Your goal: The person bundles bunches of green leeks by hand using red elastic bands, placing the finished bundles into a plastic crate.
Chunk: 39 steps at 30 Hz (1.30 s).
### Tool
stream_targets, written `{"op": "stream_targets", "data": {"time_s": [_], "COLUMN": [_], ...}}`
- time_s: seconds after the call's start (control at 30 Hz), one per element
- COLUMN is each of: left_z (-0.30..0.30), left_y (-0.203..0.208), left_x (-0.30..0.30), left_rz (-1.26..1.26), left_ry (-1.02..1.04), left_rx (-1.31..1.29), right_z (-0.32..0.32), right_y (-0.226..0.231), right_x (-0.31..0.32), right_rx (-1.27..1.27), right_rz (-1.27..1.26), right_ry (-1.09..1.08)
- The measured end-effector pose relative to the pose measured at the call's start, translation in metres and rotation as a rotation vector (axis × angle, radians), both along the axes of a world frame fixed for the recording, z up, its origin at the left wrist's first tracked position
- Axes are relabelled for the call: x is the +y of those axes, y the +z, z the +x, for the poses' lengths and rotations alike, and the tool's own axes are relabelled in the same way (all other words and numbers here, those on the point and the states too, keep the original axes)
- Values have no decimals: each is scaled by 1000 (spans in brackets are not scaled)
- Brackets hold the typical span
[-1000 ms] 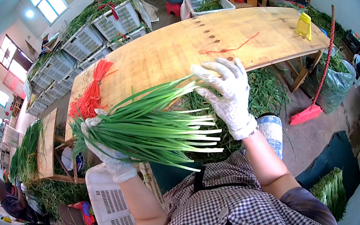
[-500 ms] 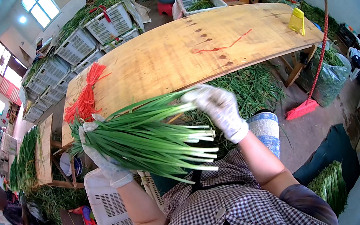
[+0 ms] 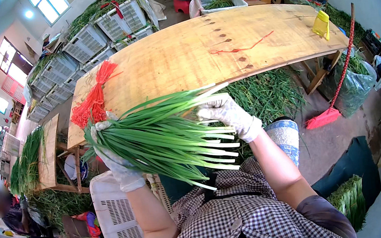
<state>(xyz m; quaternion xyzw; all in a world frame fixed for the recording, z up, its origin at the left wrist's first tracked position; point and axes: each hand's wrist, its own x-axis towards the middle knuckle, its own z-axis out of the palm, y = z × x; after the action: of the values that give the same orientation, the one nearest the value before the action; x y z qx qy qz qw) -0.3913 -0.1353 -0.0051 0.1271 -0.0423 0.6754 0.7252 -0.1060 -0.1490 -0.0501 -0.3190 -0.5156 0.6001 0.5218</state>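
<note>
Near the wooden table [image 3: 200,49], 1 bunch of green chives [image 3: 164,137] is gripped by the left hand [image 3: 116,163], steadied, seemingly, under the closed right hand [image 3: 226,114] for alignment.

Both gloved hands, left hand [image 3: 118,164] and right hand [image 3: 226,114], hold a green chive bundle [image 3: 164,137] before the wooden table [image 3: 191,55].

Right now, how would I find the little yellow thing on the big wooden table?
Start at the big wooden table in front of the person. Follow it to its far right end, near the red broom's handle. The yellow bottle stands there alone, the only yellow thing on the boards; the ties lying elsewhere on the table are red.
</note>
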Motion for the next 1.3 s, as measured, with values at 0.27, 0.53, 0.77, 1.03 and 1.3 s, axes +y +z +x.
{"op": "stream_targets", "data": {"time_s": [0.27, 0.53, 0.77, 1.03, 1.3], "left_z": [-20, -24, -27, -12, -5], "left_y": [10, 12, 8, 13, 7], "left_x": [16, 21, 20, 15, 12], "left_rz": [264, 335, 465, 503, 447], "left_ry": [305, 466, 351, 242, 200], "left_rx": [63, 23, -31, -91, -76], "right_z": [85, 49, -6, -4, -17], "right_y": [-25, -17, -10, -4, -27], "right_x": [-12, -19, -18, -21, -21], "right_rx": [471, -308, -613, -448, -19], "right_rz": [131, 26, 392, 351, 37], "right_ry": [-126, -403, -321, -300, -221]}}
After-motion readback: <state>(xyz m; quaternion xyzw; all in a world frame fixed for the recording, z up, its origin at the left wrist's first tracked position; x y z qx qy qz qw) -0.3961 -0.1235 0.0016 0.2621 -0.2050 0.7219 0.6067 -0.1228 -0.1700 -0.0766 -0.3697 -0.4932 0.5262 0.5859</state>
